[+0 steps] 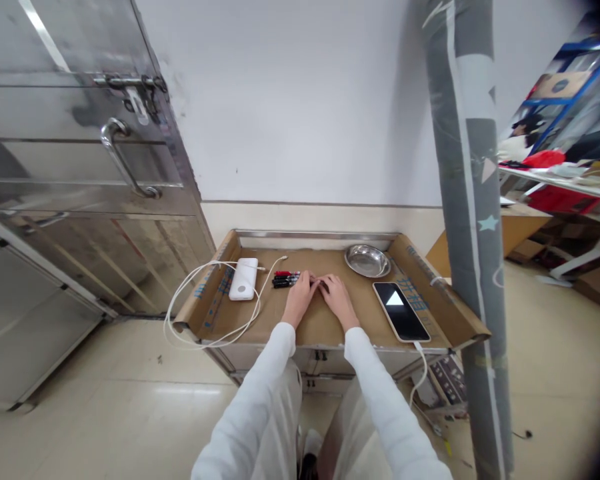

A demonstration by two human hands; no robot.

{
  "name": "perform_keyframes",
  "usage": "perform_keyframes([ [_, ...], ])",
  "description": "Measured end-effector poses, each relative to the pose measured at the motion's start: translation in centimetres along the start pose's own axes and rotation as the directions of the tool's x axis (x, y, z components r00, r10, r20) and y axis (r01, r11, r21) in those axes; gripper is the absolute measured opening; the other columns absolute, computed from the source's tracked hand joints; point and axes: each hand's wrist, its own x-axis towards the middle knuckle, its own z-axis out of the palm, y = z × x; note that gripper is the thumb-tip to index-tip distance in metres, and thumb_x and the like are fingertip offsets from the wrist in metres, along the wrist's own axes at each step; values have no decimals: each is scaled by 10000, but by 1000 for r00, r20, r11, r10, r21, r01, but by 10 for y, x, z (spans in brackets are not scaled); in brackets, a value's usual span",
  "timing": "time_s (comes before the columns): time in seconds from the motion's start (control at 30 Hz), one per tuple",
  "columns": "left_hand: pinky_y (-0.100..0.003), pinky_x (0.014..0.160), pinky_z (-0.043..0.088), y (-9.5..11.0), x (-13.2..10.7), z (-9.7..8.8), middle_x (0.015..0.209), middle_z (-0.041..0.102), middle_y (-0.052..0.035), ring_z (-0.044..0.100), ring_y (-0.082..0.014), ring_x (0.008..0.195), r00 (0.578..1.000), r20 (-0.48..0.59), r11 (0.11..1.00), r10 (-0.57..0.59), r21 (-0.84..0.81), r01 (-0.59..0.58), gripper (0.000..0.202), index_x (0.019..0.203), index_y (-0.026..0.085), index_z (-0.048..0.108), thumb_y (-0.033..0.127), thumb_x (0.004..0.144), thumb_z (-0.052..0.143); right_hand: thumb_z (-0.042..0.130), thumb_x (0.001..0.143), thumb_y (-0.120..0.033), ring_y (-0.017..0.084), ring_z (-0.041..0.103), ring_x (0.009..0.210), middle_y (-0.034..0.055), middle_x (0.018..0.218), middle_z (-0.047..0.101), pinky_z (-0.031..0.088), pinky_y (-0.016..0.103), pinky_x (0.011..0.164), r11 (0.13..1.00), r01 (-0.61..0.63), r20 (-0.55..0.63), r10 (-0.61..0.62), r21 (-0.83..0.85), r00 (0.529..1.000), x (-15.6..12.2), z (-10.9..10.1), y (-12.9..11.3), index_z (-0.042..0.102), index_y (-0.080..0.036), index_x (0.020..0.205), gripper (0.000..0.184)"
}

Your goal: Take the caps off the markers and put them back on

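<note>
Several marker pens [283,280], one red and the others black, lie side by side on the brown cardboard lining [325,327] of a small cart top. My left hand [301,297] is at their right ends and covers part of them. Its fingers are bent and pressed together. Close beside it, my right hand [338,300] has curled fingers, and the fingertips of both hands meet. Whatever is between the fingertips is too small or hidden to make out. To the upper right of my hands sits a round steel dish [367,261].
A white power bank [243,279] with a looped white cable [236,333] lies at left. A phone [401,312], plugged into a cable, lies at right. Cardboard flaps edge both sides. A tall grey roll [473,200] leans at right; a metal door [80,147] stands at left.
</note>
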Motion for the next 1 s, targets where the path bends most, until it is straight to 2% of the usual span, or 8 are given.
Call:
perform_keyframes([
  [0.1, -327, 805, 504, 0, -2, -2, 945, 595, -63, 617, -176, 905, 995, -100, 994, 10, -107, -21, 134, 971, 188, 452, 316, 934, 437, 446, 892, -194, 226, 527, 929, 80, 981, 616, 428, 369, 846, 999, 5, -23, -4, 47, 1000, 0, 3, 5, 628, -216, 1044, 238],
  [0.23, -337, 831, 503, 3, -3, -6, 978, 590, -73, 605, -176, 941, 991, -136, 983, 20, -177, -44, 134, 1009, 183, 454, 294, 935, 438, 436, 879, -162, 219, 535, 942, 78, 1003, 623, 442, 377, 867, 990, 22, -32, -18, 142, 999, 0, 7, 10, 619, -217, 1100, 292],
  [0.43, -340, 866, 490, 5, -6, -10, 1009, 578, -87, 589, -173, 969, 980, -198, 984, -33, -180, -4, 139, 1039, 178, 465, 249, 951, 383, 394, 853, -101, 212, 557, 988, 79, 1054, 641, 441, 397, 915, 975, -9, -62, 23, 220, 998, 0, 8, 10, 607, -213, 1153, 384],
  [0.63, -338, 851, 489, 5, -7, -14, 978, 569, -82, 577, -172, 942, 956, -273, 983, -108, -176, 61, 149, 1022, 180, 475, 241, 952, 358, 405, 884, -154, 216, 566, 926, 82, 989, 659, 454, 377, 874, 976, -25, -60, 38, 215, 997, 0, 3, 5, 644, -199, 1075, 309],
  [0.83, -356, 884, 468, 6, -7, -16, 982, 547, -82, 556, -181, 966, 949, -286, 988, -135, -113, 107, 143, 1002, 180, 472, 198, 948, 341, 409, 901, -182, 218, 555, 898, 84, 943, 653, 449, 375, 868, 980, -14, -45, 24, 199, 999, -2, 2, 5, 672, -191, 994, 279],
  [1.0, -375, 882, 471, 3, -4, -10, 990, 543, -80, 561, -189, 963, 980, -185, 997, -71, -21, 68, 160, 995, 175, 482, 163, 940, 332, 413, 902, -185, 217, 552, 915, 83, 949, 648, 453, 373, 866, 982, -10, -43, 19, 191, 999, -2, 6, 8, 676, -200, 1003, 282],
])
